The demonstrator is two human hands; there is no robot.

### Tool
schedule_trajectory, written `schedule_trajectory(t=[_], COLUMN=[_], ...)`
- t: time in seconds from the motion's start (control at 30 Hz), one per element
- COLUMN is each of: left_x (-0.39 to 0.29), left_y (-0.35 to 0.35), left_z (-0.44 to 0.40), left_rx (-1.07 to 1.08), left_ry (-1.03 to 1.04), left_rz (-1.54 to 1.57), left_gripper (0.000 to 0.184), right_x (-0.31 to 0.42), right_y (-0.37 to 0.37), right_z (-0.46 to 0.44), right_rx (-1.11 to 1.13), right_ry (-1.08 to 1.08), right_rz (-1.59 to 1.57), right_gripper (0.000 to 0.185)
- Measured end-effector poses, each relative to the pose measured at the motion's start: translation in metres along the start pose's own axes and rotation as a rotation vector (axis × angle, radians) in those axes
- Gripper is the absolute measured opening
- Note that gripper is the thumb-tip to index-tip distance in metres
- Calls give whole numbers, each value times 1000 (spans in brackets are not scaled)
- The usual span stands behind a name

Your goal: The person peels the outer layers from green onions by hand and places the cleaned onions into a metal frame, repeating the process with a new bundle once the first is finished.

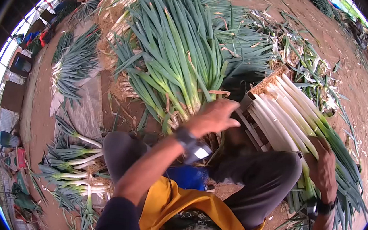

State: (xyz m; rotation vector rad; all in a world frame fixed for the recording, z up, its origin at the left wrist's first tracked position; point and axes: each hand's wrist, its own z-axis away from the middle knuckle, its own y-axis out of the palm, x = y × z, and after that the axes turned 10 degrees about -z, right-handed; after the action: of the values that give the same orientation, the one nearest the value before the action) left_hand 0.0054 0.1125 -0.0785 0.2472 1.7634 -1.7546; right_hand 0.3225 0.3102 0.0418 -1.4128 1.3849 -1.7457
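Observation:
Long white leeks (283, 109) lie side by side in a low frame at the right, roots toward the upper left and green tops toward the lower right. My right hand (322, 165) rests on them where the white turns green, fingers partly hidden; whether it grips any is unclear. My left hand (215, 117) is over the middle with thumb and fingers apart and nothing between them, near the base of a large heap of green-topped leeks (177, 47). A dark band with a device is on each wrist.
Several trimmed leeks (82, 167) lie on the ground at the lower left, a bundle (74, 70) on a sheet above them. Leaf scraps (325, 91) litter the soil at the right. A blue object (186, 177) is between my knees. Crates stand at the far left.

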Motion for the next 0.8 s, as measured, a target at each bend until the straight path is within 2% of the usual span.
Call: schedule_trajectory(t=[0.03,0.1,0.13,0.17,0.23,0.27,0.37,0.43,0.47,0.5,0.57,0.6,0.73,0.8], left_x=[13,22,56,70,87,92,93,76,83,86,81,77,75,75], left_y=[-18,-64,-60,-69,-82,-83,-88,-104,-102,-102,-107,-108,-108,-107], left_z=[13,50,59,72,98,107,126,134,138,142,145,146,147,147], left_rx=[38,-2,-106,-115,-223,-283,-414,-431,-479,-493,-515,-473,-428,-467], left_ry=[-151,-313,-239,-274,-241,-238,-266,-345,-296,-310,-334,-388,-389,-366], left_rz=[29,21,-114,-137,-119,-163,-232,-202,-286,-297,-319,-319,-327,-332], left_gripper=[65,60,52,52,50,49,43,38,39,39,41,43,45,44], right_x=[33,57,49,37,12,6,-8,-7,18,-40,-28,-24,-15,13], right_y=[2,39,75,120,191,221,316,363,361,442,455,463,478,451], right_z=[-27,-69,-89,-112,-156,-173,-213,-211,-202,-205,-194,-196,-202,-198], right_rx=[79,123,95,68,332,453,667,656,574,428,181,165,24,-24], right_ry=[39,-211,-378,-544,-710,-648,-328,-193,37,-118,18,84,292,373], right_rz=[-102,-240,-282,-325,-565,-559,-124,15,-103,-12,-112,-173,-378,-850], right_gripper=[44,30,23,18,25,23,18,18,18,22,32,34,40,41])
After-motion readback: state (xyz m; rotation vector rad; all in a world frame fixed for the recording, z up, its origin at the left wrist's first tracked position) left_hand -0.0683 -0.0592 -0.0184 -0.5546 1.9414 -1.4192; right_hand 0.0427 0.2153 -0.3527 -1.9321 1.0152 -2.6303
